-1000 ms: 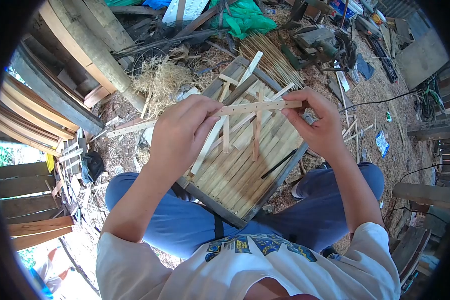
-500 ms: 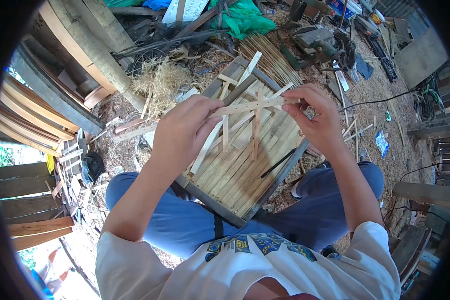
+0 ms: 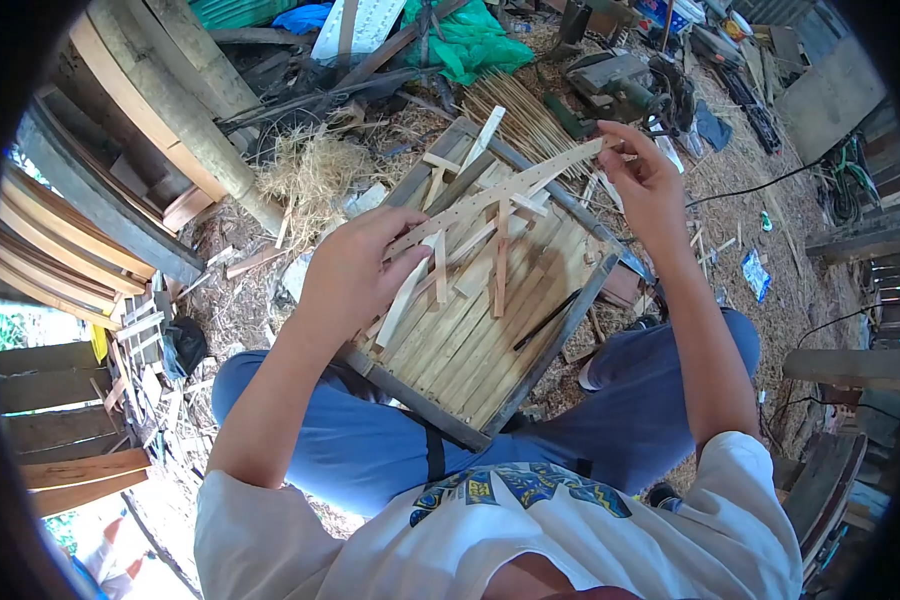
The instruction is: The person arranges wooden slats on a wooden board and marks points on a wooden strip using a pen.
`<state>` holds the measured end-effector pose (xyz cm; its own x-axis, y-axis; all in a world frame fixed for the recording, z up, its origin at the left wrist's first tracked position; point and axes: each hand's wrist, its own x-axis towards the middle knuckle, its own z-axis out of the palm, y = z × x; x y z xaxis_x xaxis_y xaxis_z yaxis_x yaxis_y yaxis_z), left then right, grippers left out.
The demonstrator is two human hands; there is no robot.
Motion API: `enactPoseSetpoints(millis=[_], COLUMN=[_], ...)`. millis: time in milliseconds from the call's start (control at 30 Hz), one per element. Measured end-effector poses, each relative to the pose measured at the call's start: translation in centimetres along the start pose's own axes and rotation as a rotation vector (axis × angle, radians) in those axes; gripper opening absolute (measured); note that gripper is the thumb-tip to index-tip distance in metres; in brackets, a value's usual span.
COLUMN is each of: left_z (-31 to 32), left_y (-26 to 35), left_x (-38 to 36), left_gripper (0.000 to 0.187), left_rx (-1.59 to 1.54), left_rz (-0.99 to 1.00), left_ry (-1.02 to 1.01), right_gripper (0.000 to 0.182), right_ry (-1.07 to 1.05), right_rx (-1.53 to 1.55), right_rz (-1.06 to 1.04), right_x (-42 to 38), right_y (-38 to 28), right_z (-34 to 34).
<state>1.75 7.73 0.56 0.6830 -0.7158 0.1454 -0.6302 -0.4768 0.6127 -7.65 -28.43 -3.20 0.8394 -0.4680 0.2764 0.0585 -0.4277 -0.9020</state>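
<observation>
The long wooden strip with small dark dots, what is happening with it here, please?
A seated person holds the long wooden strip up at a slant with both hands. The left hand grips it nearer the body, and the right hand pinches its far end. Below it, loose wooden pieces and a thin black stick lie on a slatted wooden platform.

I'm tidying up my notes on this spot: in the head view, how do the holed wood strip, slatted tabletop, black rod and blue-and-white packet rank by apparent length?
1. Slatted tabletop
2. Holed wood strip, held up nearer the camera, which flatters it
3. Black rod
4. Blue-and-white packet
</observation>
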Motion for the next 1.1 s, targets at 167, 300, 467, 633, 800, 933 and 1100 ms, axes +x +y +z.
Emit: enactPoseSetpoints(millis=[167, 300, 467, 633, 800, 933, 1100], left_z=[0.0, 0.1, -0.4, 1.3, 3.5, 3.6, 5.5], left_y=[-0.4, -2.0, -1.7, -1.4, -0.1, 0.9, -1.9], left_x=[0.1, 0.1, 0.3, -0.5, -1.9, -1.8, -2.5], left_gripper=[0.029, 0.03, 0.031, 0.036, 0.035, 0.033, 0.037], left_rx=[-0.092, -0.047, -0.041, -0.187, -0.257, -0.291, 0.303], left_rz=[-0.12, -0.138, -0.242, -0.246, -0.05, -0.065, 0.025], left_ry=[0.037, 0.113, 0.098, -0.021, -0.171, -0.312, -0.047], right_gripper=[0.053, 0.044, 0.025, 0.027, 0.02, 0.019, 0.02], right_ry=[0.104, -0.013, -0.287, -0.22, -0.228, -0.191, -0.219], right_rx=[-0.07, -0.126, -0.376, -0.227, 0.575, 0.568, 0.366], right_rz=[0.05, 0.138, -0.091, 0.122, 0.77, 0.828, 0.776], right_x=[-0.6, -2.2, -4.0, -3.4, -2.7, -3.7, -4.1], right_y=[0.8, 1.1, 1.2, 1.3, -0.5, 0.8, 2.3], right_z=[1.2, 3.1, 5.5, 5.8, 4.4, 4.5, 4.6])
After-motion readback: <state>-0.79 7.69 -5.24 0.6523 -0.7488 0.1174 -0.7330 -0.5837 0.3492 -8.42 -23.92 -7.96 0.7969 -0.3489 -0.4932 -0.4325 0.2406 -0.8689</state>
